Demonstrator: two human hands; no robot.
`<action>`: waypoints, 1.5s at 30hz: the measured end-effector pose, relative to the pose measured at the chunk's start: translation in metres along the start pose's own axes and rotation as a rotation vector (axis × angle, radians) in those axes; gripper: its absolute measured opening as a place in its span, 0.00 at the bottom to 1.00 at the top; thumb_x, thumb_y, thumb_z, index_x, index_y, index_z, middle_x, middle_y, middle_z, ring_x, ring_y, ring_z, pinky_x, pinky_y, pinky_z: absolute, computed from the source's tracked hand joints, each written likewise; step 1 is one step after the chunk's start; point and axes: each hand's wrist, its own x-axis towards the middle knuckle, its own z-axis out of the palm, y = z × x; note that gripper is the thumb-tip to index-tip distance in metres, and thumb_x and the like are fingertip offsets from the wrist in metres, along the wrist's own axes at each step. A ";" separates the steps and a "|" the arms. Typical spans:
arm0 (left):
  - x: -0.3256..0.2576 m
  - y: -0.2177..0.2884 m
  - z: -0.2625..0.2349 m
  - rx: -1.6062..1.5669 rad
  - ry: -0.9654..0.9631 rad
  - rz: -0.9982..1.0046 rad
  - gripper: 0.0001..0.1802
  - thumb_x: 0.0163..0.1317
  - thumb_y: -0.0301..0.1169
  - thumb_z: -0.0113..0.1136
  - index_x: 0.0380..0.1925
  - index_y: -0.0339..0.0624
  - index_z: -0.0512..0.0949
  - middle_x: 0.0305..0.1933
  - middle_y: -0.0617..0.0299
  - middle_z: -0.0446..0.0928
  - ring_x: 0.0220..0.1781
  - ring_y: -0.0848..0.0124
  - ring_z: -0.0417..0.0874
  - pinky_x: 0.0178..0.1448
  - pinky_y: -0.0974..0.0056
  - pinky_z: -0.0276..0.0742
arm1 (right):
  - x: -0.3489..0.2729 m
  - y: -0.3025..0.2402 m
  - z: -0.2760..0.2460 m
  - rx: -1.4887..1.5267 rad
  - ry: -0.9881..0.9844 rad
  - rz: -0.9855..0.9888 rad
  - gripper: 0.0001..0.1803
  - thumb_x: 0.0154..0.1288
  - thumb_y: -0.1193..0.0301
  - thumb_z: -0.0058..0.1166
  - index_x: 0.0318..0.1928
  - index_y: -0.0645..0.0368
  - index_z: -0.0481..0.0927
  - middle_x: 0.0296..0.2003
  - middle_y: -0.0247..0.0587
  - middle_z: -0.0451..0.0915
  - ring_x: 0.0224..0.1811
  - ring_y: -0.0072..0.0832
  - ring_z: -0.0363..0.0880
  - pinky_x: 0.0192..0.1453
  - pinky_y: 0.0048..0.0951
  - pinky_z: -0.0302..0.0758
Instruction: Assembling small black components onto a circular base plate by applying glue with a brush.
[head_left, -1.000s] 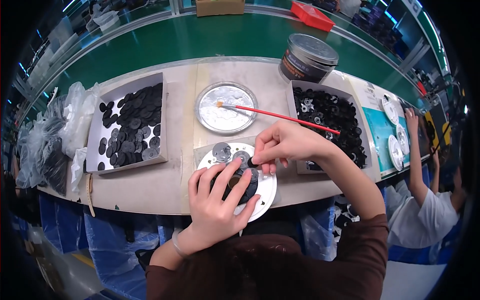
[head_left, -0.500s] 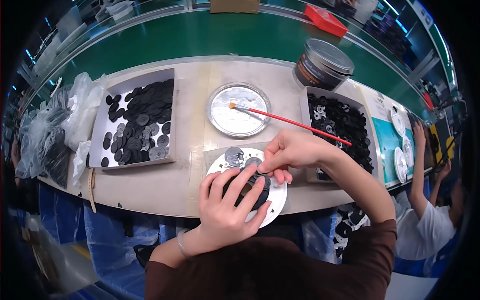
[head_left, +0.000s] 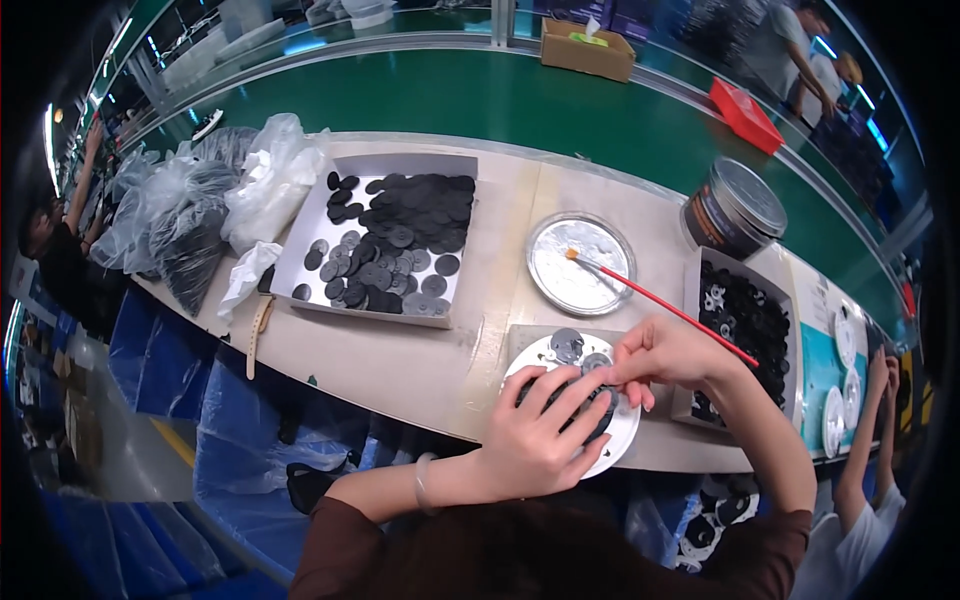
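Note:
A white disc lies at the table's near edge, carrying a black round part and grey toothed wheels, one of them a grey gear at its far side. My left hand is laid over the black part, fingers curved across it and holding it. My right hand is closed in a pinch beside the left fingertips, at the disc's far right. Whatever sits between its thumb and forefinger is hidden. Beyond the hands, a red-handled brush rests across a round silver lid.
Left stands a white box of black and grey gears, beside plastic bags. A box of small black parts and a dark tin are at right. White discs lie near a co-worker's arms. A green belt runs behind.
The view has swung left, so the table's things appear farther right and lower. Both hands keep nearly the same place on the white disc, the right still pinching beside the left fingertips.

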 end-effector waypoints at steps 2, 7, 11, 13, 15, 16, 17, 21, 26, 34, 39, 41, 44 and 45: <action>0.000 0.000 0.000 0.005 0.009 -0.002 0.18 0.41 0.36 0.65 0.35 0.44 0.79 0.48 0.61 0.75 0.46 0.63 0.73 0.50 0.59 0.65 | -0.002 -0.002 0.004 0.016 0.045 -0.003 0.10 0.60 0.75 0.54 0.22 0.66 0.76 0.16 0.41 0.78 0.14 0.20 0.75 0.20 0.16 0.70; -0.001 -0.003 -0.001 -0.003 0.001 -0.013 0.17 0.42 0.36 0.64 0.35 0.43 0.79 0.48 0.61 0.75 0.46 0.63 0.73 0.50 0.59 0.65 | -0.007 -0.016 0.017 -0.181 0.135 0.012 0.14 0.59 0.71 0.56 0.19 0.65 0.75 0.14 0.38 0.76 0.13 0.18 0.73 0.19 0.16 0.69; -0.001 -0.003 -0.004 0.001 0.015 -0.022 0.18 0.42 0.36 0.64 0.35 0.43 0.79 0.48 0.61 0.75 0.46 0.63 0.73 0.50 0.59 0.65 | -0.007 -0.011 0.011 -0.243 0.159 0.058 0.19 0.57 0.63 0.59 0.17 0.64 0.76 0.13 0.35 0.75 0.12 0.17 0.72 0.16 0.16 0.65; 0.002 0.000 -0.002 -0.008 0.018 -0.006 0.18 0.42 0.36 0.64 0.36 0.42 0.79 0.48 0.60 0.75 0.47 0.63 0.73 0.50 0.59 0.64 | -0.009 -0.009 0.010 -0.221 0.146 0.064 0.19 0.57 0.62 0.59 0.17 0.64 0.76 0.13 0.35 0.75 0.12 0.16 0.71 0.15 0.15 0.64; 0.001 0.000 0.000 0.011 0.026 -0.008 0.19 0.42 0.36 0.64 0.36 0.42 0.79 0.48 0.60 0.75 0.47 0.63 0.73 0.51 0.59 0.64 | -0.008 -0.009 0.010 -0.173 0.161 0.076 0.20 0.57 0.62 0.59 0.17 0.64 0.77 0.12 0.34 0.74 0.11 0.16 0.70 0.13 0.15 0.63; 0.000 0.001 0.001 -0.016 0.021 -0.009 0.19 0.44 0.36 0.63 0.36 0.39 0.78 0.49 0.58 0.73 0.49 0.62 0.72 0.52 0.58 0.63 | -0.007 -0.009 0.010 -0.198 0.159 0.075 0.19 0.57 0.61 0.59 0.17 0.64 0.77 0.12 0.33 0.74 0.11 0.15 0.69 0.14 0.15 0.62; -0.002 0.001 0.000 -0.042 0.021 -0.012 0.19 0.46 0.36 0.62 0.37 0.37 0.77 0.49 0.56 0.72 0.51 0.62 0.71 0.54 0.57 0.62 | -0.007 -0.010 0.010 -0.214 0.147 0.064 0.19 0.57 0.61 0.59 0.17 0.64 0.77 0.12 0.33 0.74 0.11 0.15 0.69 0.14 0.15 0.62; -0.009 -0.001 0.003 -0.034 0.029 -0.016 0.18 0.48 0.36 0.59 0.37 0.37 0.76 0.50 0.54 0.71 0.53 0.60 0.69 0.55 0.55 0.60 | -0.014 -0.010 0.011 -0.228 0.211 -0.061 0.17 0.59 0.63 0.57 0.20 0.63 0.77 0.14 0.31 0.74 0.13 0.15 0.70 0.17 0.16 0.63; -0.004 -0.001 -0.004 0.037 -0.086 0.128 0.18 0.50 0.37 0.60 0.39 0.39 0.75 0.53 0.56 0.71 0.55 0.60 0.68 0.57 0.55 0.60 | -0.062 0.019 -0.019 -0.563 0.782 -0.379 0.04 0.50 0.76 0.56 0.25 0.64 0.76 0.18 0.30 0.73 0.20 0.16 0.71 0.26 0.16 0.66; -0.002 -0.003 -0.001 0.048 -0.134 0.200 0.19 0.48 0.36 0.60 0.36 0.35 0.74 0.49 0.49 0.72 0.56 0.57 0.67 0.60 0.52 0.59 | -0.093 0.071 -0.028 -0.735 0.943 -0.257 0.22 0.39 0.80 0.62 0.40 0.60 0.73 0.31 0.34 0.72 0.32 0.22 0.70 0.31 0.22 0.70; -0.003 -0.005 0.003 0.001 -0.086 0.190 0.19 0.47 0.37 0.58 0.37 0.35 0.73 0.47 0.50 0.72 0.55 0.57 0.67 0.61 0.50 0.57 | -0.095 0.068 -0.025 -0.697 1.039 -0.116 0.15 0.45 0.82 0.56 0.37 0.61 0.73 0.19 0.29 0.71 0.23 0.17 0.69 0.29 0.19 0.68; -0.002 -0.005 -0.001 -0.017 -0.087 0.165 0.17 0.48 0.36 0.58 0.36 0.36 0.75 0.48 0.51 0.72 0.55 0.58 0.67 0.60 0.51 0.57 | -0.099 0.067 -0.031 -0.638 1.031 -0.197 0.13 0.47 0.82 0.56 0.36 0.61 0.73 0.19 0.29 0.71 0.22 0.16 0.69 0.28 0.19 0.67; -0.001 -0.005 -0.003 0.012 -0.129 0.113 0.17 0.48 0.36 0.59 0.36 0.38 0.76 0.51 0.54 0.72 0.54 0.59 0.69 0.59 0.53 0.59 | -0.100 0.055 -0.034 -0.489 1.047 -0.421 0.10 0.52 0.80 0.55 0.36 0.60 0.72 0.20 0.26 0.70 0.22 0.12 0.67 0.26 0.14 0.63; -0.001 -0.005 -0.003 0.018 -0.147 0.092 0.17 0.48 0.36 0.60 0.36 0.39 0.76 0.52 0.57 0.72 0.53 0.61 0.69 0.58 0.54 0.59 | -0.101 0.049 -0.033 -0.409 1.055 -0.514 0.08 0.54 0.79 0.54 0.36 0.60 0.72 0.21 0.25 0.70 0.22 0.11 0.66 0.25 0.12 0.62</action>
